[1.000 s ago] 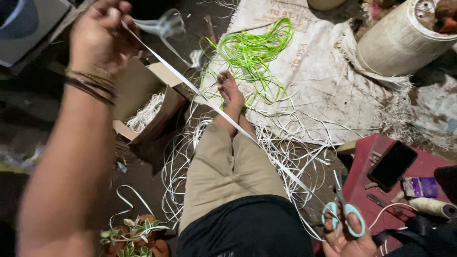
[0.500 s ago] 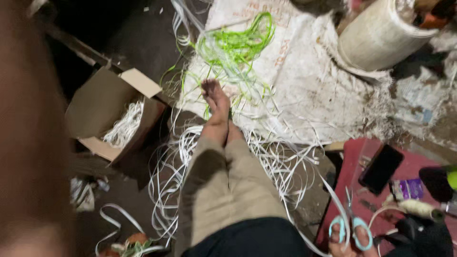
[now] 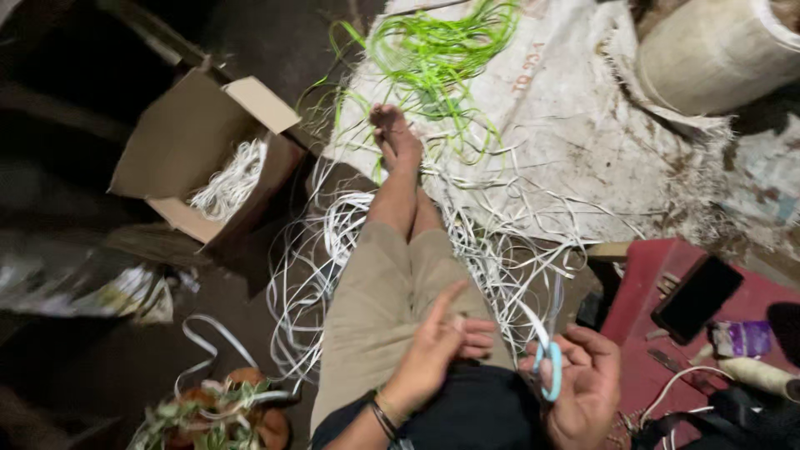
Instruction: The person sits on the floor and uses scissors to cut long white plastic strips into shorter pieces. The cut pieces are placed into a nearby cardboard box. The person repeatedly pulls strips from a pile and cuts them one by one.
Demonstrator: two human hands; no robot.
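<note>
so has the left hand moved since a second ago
Yes. The left hand was raised high above the cardboard box, pulling a white strip taut; now it is down over the lap, close to the right hand with the scissors.

The left hand lies open, fingers spread, over the lap, just beside the curled right hand.

Cutting plastic strips on the floor

Lower centre, the left hand rests open over the lap beside the right hand, which holds blue-handled scissors against a white strip. Upper left stands a cardboard box; green strips lie at top centre.
</note>
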